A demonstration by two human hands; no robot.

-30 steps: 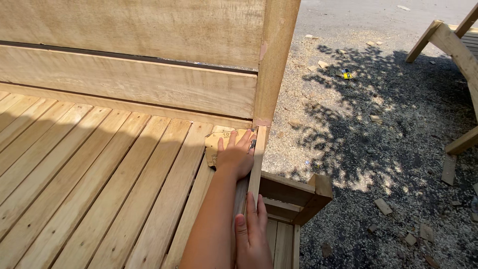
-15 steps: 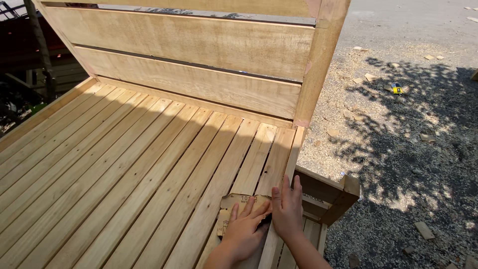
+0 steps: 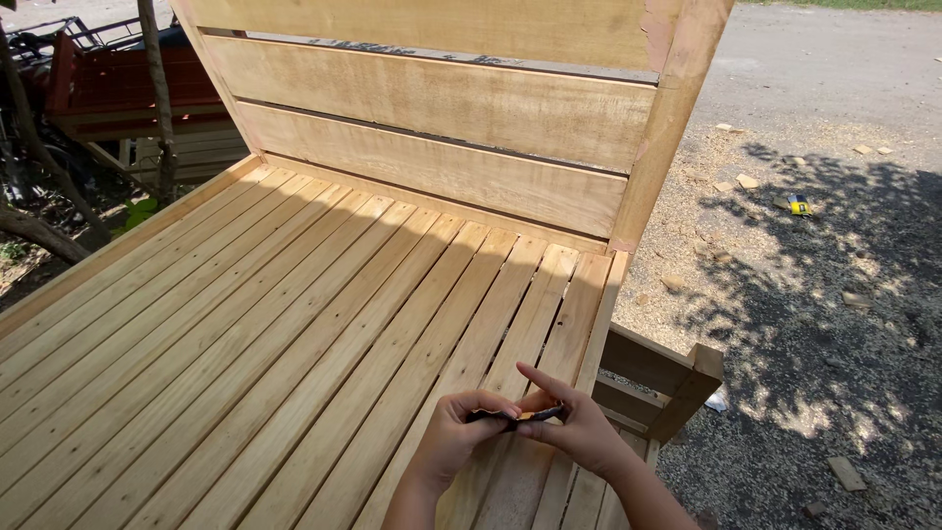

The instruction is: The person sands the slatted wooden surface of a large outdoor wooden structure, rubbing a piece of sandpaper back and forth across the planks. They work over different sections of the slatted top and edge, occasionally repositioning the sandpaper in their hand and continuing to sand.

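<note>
Both hands meet over the near right part of the slatted bed base (image 3: 294, 324). The left hand (image 3: 453, 437) and the right hand (image 3: 579, 432) pinch between them a small dark flat piece (image 3: 512, 415), perhaps folded sandpaper; I cannot tell surely. Better to keep both grips firm and the piece flat above the slats, so it does not slip into a gap.

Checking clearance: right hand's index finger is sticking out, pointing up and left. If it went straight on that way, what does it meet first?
Likely the right hand would meet the slats of the bed frame just ahead; depth is unclear, so it might pass above them toward the headboard.
</note>
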